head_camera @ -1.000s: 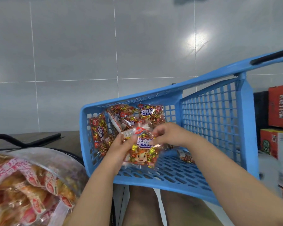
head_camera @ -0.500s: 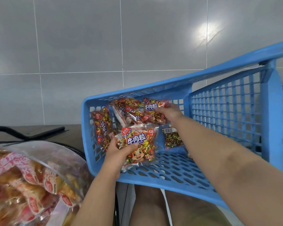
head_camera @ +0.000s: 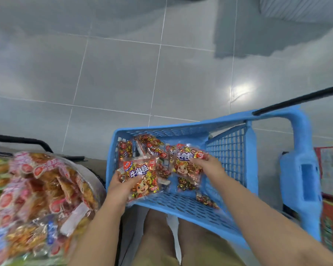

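packets fill both hands now: your right hand [head_camera: 210, 167] grips a second beef packet [head_camera: 187, 163], just lifted off the pile [head_camera: 152, 147] in the basket [head_camera: 181, 207]. your left hand [head_camera: 118, 188] still holds the first packet [head_camera: 142, 176] at the near rim, so the gathering goes on.

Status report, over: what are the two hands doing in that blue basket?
Left hand grips one beef-cube packet at near edge of blue basket. Right hand pinches second packet inside. More packets heaped behind.

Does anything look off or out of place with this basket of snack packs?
The blue basket sits tilted over the person's lap, and the packs inside lie in a jumble, some on edge. One small pack lies apart near the front rim. Nothing looks torn or spilled outside it.
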A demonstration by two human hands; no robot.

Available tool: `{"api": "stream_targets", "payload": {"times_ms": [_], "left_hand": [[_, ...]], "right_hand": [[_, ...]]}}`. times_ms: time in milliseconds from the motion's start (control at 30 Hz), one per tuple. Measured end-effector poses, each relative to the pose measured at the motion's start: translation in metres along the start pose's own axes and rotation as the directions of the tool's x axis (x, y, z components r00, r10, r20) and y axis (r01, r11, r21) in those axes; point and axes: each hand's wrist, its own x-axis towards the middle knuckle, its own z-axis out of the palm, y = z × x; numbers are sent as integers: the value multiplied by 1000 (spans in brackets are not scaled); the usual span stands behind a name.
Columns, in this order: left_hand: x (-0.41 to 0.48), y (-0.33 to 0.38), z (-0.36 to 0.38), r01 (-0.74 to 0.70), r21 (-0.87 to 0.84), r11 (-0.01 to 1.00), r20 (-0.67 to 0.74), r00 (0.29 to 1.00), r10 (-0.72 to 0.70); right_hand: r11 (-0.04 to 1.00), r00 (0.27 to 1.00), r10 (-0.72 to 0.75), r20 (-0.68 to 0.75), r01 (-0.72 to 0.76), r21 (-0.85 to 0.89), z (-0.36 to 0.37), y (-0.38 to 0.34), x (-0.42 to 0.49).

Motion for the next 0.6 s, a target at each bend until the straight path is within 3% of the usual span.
{"api": "stream_targets", "payload": {"times_ms": [200, 367, 600], "left_hand": [[-78, 21, -6, -69, -136, 988, -39, 997, 64], [-126, 34, -39, -161, -226, 961, -123, 983, 136], [-188, 8, -136, -347, -330, 878, -306, 919, 249]], "right_hand": [[999, 949, -52, 312, 51, 11, 0, -45, -77], [982, 902, -177, 394, 135, 131, 28, -71, -128], [969, 777, -232, 585, 236, 71, 113, -63, -207]]}}
